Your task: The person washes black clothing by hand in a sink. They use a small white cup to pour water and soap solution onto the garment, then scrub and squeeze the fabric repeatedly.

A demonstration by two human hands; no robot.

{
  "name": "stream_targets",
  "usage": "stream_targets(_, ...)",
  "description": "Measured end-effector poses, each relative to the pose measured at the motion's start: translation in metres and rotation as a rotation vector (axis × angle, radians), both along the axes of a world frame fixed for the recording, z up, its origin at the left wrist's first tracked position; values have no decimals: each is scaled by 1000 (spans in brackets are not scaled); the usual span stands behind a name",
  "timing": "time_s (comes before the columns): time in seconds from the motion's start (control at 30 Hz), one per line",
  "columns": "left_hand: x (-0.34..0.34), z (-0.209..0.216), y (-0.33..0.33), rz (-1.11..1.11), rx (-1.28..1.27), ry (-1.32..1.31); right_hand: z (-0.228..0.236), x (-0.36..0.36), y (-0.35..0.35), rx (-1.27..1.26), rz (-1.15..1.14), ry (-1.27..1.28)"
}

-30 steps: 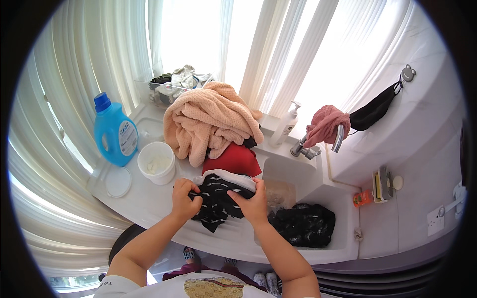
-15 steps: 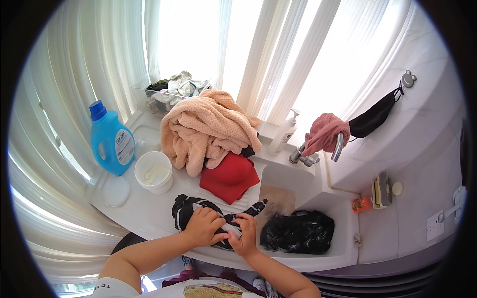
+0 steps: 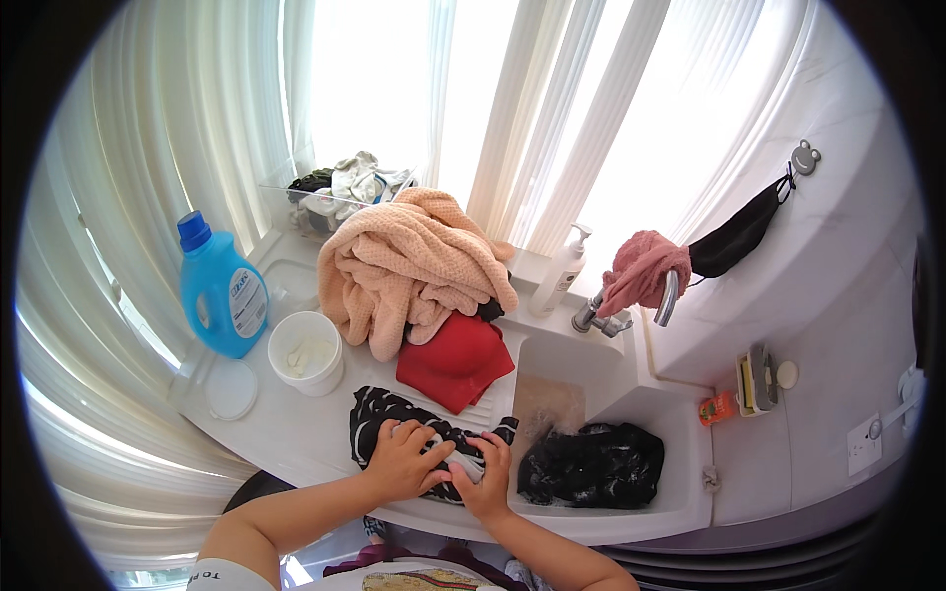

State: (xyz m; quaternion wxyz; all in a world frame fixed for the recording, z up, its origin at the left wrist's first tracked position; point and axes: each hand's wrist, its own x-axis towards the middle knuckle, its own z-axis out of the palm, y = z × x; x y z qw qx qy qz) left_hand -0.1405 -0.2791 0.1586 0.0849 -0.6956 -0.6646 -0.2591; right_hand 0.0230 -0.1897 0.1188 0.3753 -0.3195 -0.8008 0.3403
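A black garment with white stripes (image 3: 372,409) lies bunched on the counter next to the sink. My left hand (image 3: 402,461) presses down on its middle with curled fingers. On its right part my right hand (image 3: 483,477) grips the cloth between thumb and fingers. A pale grey-white patch (image 3: 459,461) shows between the hands; I cannot tell if it is the cloth's lining or something else. Just behind lies a folded red garment (image 3: 455,362). Dark wet cloth (image 3: 591,465) sits in the sink (image 3: 687,473) at the right.
A peach towel (image 3: 409,261) is heaped behind the red garment. At the left stand a blue detergent bottle (image 3: 222,295), a white tub (image 3: 307,379) and its lid (image 3: 232,390). A pump bottle (image 3: 559,276) and a tap (image 3: 670,300) draped with pink cloth (image 3: 636,271) are behind the sink.
The striped garment's right end, which stuck out as a twisted strip toward the sink, is now drawn in by my right hand. Both hands stay on the cloth, with little movement.
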Motion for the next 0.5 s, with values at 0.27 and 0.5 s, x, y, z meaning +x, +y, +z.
stream_targets(0.27,0,6,79,443,-2,-63,13,-59,87,-197,-422,-284)
stream_targets(0.5,3,-14,3,-52,185,-45,-7,-5,4,18,-99,203)
